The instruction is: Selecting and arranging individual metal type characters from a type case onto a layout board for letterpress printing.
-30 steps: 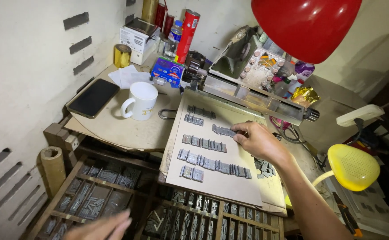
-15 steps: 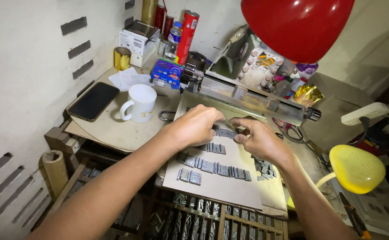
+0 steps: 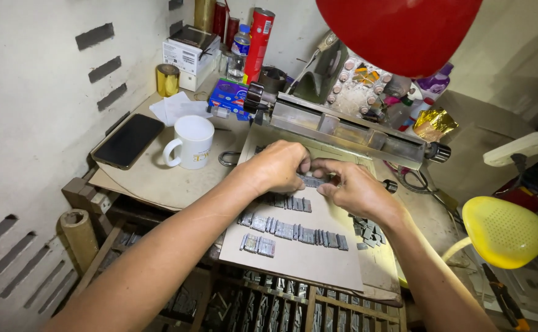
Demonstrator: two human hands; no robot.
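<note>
We see grey metal type blocks [image 3: 293, 232] on tan cardboard [image 3: 306, 261], a white mug [image 3: 190, 142], a black phone [image 3: 127, 141], and a yellow perforated lampshade [image 3: 505, 232].

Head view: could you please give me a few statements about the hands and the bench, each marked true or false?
1. Both hands, left hand and right hand, meet at one row of metal type pieces. True.
2. The white mug lies tipped over. False: it stands upright.
3. The dark phone lies left of the mug. True.
4. The cardboard sheet carries no other type. False: further rows of type lie on it.
</note>
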